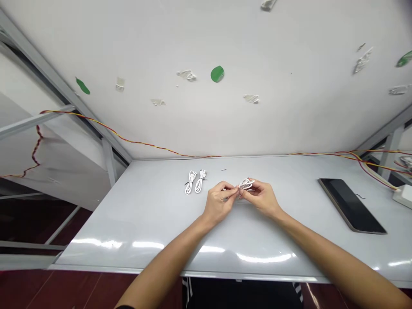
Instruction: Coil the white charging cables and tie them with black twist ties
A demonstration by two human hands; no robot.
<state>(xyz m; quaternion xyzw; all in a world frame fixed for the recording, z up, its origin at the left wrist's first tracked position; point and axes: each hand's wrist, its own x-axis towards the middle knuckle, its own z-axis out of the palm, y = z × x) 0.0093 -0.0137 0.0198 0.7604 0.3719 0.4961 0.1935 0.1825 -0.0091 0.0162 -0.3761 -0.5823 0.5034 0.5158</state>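
Both my hands meet over the middle of the grey table, closed around a coiled white cable. My left hand pinches the near left side of the coil. On the other side, my right hand grips it between thumb and fingers. Two more coiled white cables lie to the left of my hands, a left one and a right one, each bound with a thin dark tie. A short black tie rests on the table behind my left hand.
A black phone-like slab lies on the table at the right. Beyond it are a white power strip and another dark tie. Red-yellow twisted wires run along the white back panel.
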